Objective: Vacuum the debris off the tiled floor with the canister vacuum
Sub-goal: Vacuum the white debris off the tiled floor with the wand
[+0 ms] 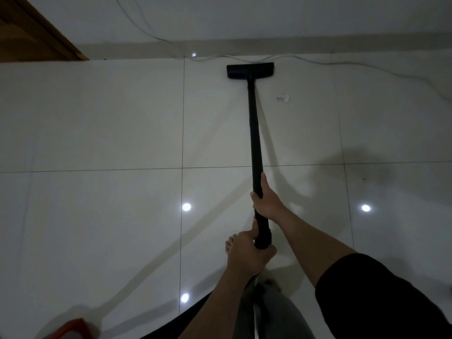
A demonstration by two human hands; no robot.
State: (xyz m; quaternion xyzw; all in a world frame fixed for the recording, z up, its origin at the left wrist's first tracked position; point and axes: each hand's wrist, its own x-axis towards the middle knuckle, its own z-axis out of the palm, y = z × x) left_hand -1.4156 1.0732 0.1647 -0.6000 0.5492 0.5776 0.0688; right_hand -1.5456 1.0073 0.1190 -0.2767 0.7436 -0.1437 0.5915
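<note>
Both hands grip the black wand (254,133), one above the other. The right hand (266,200) is wrapped around the wand higher up its length, with the thumb lying along the tube. The left hand (247,250) is closed around the thicker lower end, nearest the body. From the hands the wand runs straight away across the tiled floor (97,118) to the black nozzle (250,70), which lies flat on the tiles well ahead of both hands, just beside the skirting of the far wall. A white cord (342,63) trails along the floor just behind the nozzle and off to the right. A small pale bit of debris (282,97) lies on the tile to the right of the wand, near the nozzle and far from the hands. A tiny dark speck (363,179) sits further right. A red object (71,329) shows at the bottom left corner, and a wooden door (31,28) at the top left.
</note>
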